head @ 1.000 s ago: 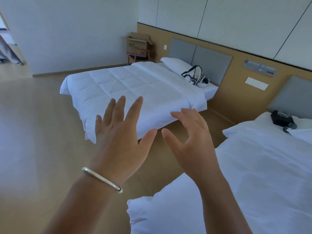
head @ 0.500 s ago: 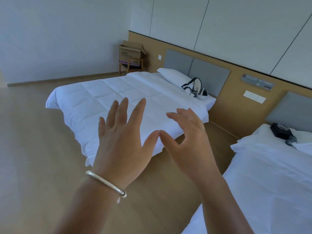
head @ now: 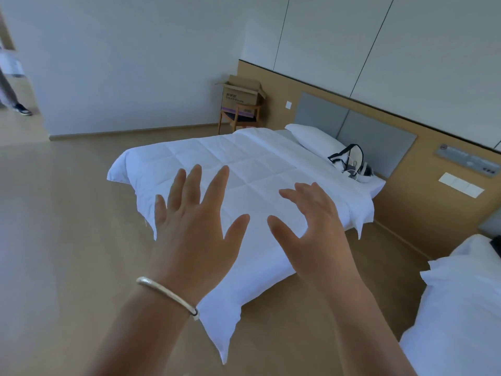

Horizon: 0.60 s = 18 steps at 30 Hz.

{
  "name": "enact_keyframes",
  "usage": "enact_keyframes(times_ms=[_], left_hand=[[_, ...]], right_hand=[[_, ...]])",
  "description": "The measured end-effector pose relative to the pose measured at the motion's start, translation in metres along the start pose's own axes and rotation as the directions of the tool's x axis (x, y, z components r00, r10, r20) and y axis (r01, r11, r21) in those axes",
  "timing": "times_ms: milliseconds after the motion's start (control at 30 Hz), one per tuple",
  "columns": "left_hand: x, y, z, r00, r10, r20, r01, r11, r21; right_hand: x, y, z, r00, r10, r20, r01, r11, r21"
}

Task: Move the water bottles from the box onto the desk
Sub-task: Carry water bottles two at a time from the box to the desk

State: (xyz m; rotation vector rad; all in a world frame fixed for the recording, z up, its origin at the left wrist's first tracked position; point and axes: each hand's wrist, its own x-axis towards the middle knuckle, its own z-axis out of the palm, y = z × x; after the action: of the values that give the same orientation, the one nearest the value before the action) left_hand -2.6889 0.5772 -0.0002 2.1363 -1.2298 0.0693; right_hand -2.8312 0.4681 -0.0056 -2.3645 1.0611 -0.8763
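Note:
An open cardboard box [head: 241, 96] stands on a wooden chair [head: 240, 118] in the far corner, beyond the bed. Its inside is hidden, and no water bottles or desk show in this view. My left hand [head: 193, 221], with a silver bangle on the wrist, is held out in front of me with fingers spread and nothing in it. My right hand [head: 311, 226] is beside it, fingers apart and slightly curled, also holding nothing. Both hands are far from the box.
A bed with a white duvet [head: 244, 169] lies between me and the box; a headset [head: 352, 165] rests near its pillow. A second bed [head: 461, 308] is at the right edge. Wooden floor [head: 67, 226] stretches left. A person's leg and shoe [head: 16, 104] show at the doorway.
The view has swung and moved nearer the first bed; the box now sits closer to centre. Both hands stay raised and open, drifting slightly apart.

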Motion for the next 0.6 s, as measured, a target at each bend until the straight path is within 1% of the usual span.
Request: enact_keyframes(times_ms=[200,333,500,600], left_hand=[[0.086,-0.064,0.009,0.998,-0.058,-0.012,0.059,0.995,0.078],[0.159,-0.106,0.010,0.997,-0.075,0.003,0.074,0.989,0.125],[0.242,-0.151,0.002,0.995,-0.087,-0.039,0.091,0.991,0.101],[0.279,-0.175,0.001,0.994,-0.095,-0.047,0.099,0.992,0.076]], right_hand=[[0.088,-0.012,0.084,1.000,-0.013,0.007,0.013,1.000,0.008],[0.163,-0.026,0.141,0.999,-0.021,0.026,0.020,0.999,0.030],[0.248,-0.042,0.189,0.998,-0.037,0.041,0.035,0.999,0.041],[0.284,-0.049,0.210,0.998,-0.038,0.050,0.037,0.999,0.023]])
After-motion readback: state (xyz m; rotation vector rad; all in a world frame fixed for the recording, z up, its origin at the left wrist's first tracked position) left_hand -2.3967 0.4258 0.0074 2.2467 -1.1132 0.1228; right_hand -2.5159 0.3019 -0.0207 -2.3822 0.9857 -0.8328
